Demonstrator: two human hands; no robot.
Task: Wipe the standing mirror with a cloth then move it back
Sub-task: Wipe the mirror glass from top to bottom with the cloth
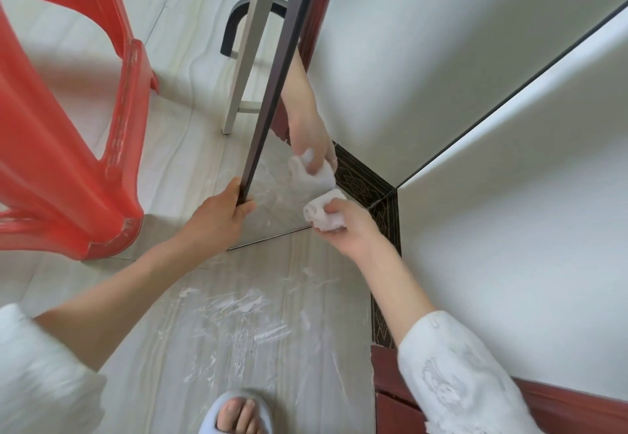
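- We see the standing mirror [441,70] upright on the floor [238,314], long axis vertical, glass facing the wall corner.
- Our left hand [217,212] grips its dark frame edge (low down).
- Our right hand [346,226] clutches a white cloth [323,212] touching the glass.
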